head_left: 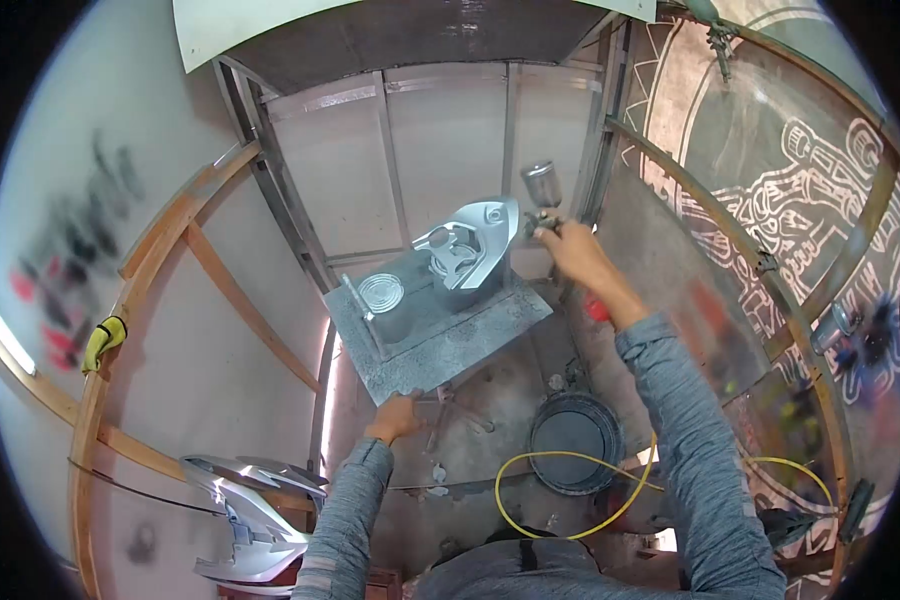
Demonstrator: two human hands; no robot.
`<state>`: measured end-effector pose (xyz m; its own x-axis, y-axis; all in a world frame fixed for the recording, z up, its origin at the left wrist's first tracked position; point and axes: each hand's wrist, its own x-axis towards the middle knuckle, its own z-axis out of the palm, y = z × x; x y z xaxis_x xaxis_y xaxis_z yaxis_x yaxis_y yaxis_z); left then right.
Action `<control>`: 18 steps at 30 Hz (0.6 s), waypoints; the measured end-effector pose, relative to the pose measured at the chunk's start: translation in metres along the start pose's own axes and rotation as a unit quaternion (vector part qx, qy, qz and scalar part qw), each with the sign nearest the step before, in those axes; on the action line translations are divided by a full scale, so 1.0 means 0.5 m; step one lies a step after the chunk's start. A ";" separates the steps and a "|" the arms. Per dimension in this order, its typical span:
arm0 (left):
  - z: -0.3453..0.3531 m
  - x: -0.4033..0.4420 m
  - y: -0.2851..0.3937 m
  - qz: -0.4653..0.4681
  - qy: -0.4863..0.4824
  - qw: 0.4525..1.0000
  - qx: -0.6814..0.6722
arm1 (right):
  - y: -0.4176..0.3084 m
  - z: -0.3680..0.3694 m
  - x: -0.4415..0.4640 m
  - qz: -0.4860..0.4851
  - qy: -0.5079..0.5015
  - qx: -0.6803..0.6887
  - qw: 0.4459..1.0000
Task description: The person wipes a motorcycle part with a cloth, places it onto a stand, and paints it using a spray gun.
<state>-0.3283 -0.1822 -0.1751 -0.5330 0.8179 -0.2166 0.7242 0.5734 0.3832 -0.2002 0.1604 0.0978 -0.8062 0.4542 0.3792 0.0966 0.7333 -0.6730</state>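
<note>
In my right hand [576, 252] is a spray gun [542, 222], its metal cup [542, 184] standing above my fingers. Its front is close to the right side of a silver-painted plastic fairing panel [482, 240], which is raised above a grey, paint-speckled board [440, 345]. My left hand [397, 416] is closed at the board's near edge; the fingertips are partly hidden. A round ribbed silver disc [381, 293] sits on the left part of the board, beside a narrow bar [363, 318].
A yellow hose [505, 500] loops on the floor near a black bucket [575, 445]. More silver fairing panels [255, 530] stand at lower left. Wooden rails [160, 260] line the left wall, with a yellow glove [104, 342] on one. Another spray gun [722, 45] hangs at upper right.
</note>
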 end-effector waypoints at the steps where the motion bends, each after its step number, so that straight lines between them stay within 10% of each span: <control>1: -0.003 -0.001 0.002 -0.015 -0.003 1.000 0.007 | 0.005 -0.021 0.026 -0.001 -0.002 -0.001 1.000; 11: -0.013 0.010 0.001 -0.046 0.002 0.999 0.011 | 0.008 -0.038 0.127 -0.052 0.027 -0.112 0.992; 18: -0.016 0.018 0.019 -0.061 -0.003 0.998 0.026 | -0.088 0.091 -0.030 -0.118 -0.180 -0.075 0.974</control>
<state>-0.3295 -0.1698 -0.1660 -0.6162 0.7416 -0.2652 0.6753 0.6708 0.3067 -0.2190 0.0981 0.0927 -0.9658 0.0771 0.2475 -0.0539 0.8742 -0.4825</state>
